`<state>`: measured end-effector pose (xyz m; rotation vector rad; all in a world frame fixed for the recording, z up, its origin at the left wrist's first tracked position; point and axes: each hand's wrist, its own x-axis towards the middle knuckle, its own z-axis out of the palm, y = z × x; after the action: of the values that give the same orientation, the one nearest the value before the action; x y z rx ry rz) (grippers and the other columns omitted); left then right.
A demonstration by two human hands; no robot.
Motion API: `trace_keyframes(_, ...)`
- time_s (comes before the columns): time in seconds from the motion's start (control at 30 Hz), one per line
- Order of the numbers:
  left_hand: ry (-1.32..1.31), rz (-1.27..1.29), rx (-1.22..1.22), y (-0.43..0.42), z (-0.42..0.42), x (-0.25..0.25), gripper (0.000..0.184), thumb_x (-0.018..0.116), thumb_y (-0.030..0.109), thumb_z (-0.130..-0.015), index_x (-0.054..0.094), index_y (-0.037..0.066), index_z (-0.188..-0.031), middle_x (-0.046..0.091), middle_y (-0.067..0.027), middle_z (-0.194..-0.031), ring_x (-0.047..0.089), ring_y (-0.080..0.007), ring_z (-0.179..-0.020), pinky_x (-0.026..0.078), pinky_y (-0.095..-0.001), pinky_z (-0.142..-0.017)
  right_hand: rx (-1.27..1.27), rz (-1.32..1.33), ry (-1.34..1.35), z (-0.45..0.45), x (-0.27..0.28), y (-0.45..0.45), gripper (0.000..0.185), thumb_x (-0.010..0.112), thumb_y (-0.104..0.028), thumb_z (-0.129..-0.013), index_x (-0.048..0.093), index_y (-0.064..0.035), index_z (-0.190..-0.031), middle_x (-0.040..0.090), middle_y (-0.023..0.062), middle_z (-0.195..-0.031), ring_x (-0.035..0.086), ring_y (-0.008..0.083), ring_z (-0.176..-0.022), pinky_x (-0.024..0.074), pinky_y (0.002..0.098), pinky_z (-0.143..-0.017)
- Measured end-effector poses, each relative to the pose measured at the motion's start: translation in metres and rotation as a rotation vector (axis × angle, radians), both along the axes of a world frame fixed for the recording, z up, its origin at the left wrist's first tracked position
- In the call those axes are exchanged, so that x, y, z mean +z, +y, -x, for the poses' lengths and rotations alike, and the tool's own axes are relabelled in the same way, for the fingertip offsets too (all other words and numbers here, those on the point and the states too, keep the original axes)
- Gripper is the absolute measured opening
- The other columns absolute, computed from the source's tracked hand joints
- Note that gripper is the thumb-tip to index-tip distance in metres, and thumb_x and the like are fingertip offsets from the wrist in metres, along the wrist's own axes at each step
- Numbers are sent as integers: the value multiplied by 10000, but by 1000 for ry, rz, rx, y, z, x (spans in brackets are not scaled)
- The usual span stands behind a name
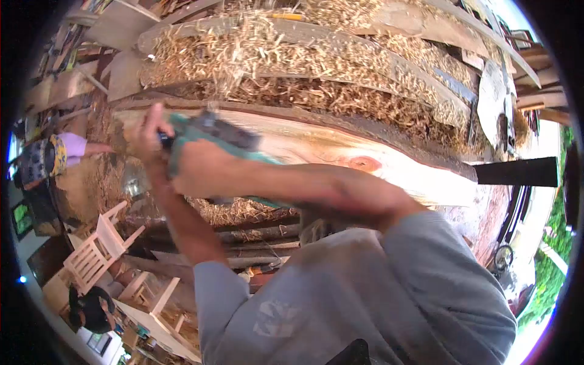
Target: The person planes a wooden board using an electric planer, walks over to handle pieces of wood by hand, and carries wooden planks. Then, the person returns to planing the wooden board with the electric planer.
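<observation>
A teal and black electric planer rests on a long pale board that has a reddish knot and rough dark edges. My right hand is closed round the planer's body, the forearm crossing in front of it. At the planer's left end, my left hand grips it, fingers blurred by motion. Wood shavings spray up just beyond the tool. The planer's underside is hidden.
Curly shavings cover several planks beyond the board. A black bar juts out at the board's right end. On the left are a wooden chair, a person, and another person lower down.
</observation>
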<state>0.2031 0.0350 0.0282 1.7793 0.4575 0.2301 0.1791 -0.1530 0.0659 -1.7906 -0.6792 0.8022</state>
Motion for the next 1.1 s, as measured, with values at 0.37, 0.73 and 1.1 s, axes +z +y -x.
trace_keyframes(0.37,-100,-88,66,-76,59,-7,158,644,172,-934,652,15,-911,549,16,-657,522,-99,-624,447,-261,-635,-273,181,50,46,11,-62,287,703,-268,-731,761,-29,-880,728,188,-907,733,317,-885,596,443,-730)
trace_keyframes(0.73,-72,162,-678,-550,145,-9,75,722,101,-877,706,48,-928,703,-45,-781,660,-98,-726,531,-275,-648,-156,648,216,151,46,-570,388,777,-365,-776,695,-20,-935,692,213,-767,709,367,-744,576,456,-694)
trace_keyframes(1.1,-91,336,-848,-748,186,-24,127,748,136,-872,705,27,-921,710,-130,-759,709,-183,-650,535,-316,-558,-328,605,294,202,50,-757,314,843,-211,-701,670,-1,-857,683,161,-711,682,301,-639,531,407,-624)
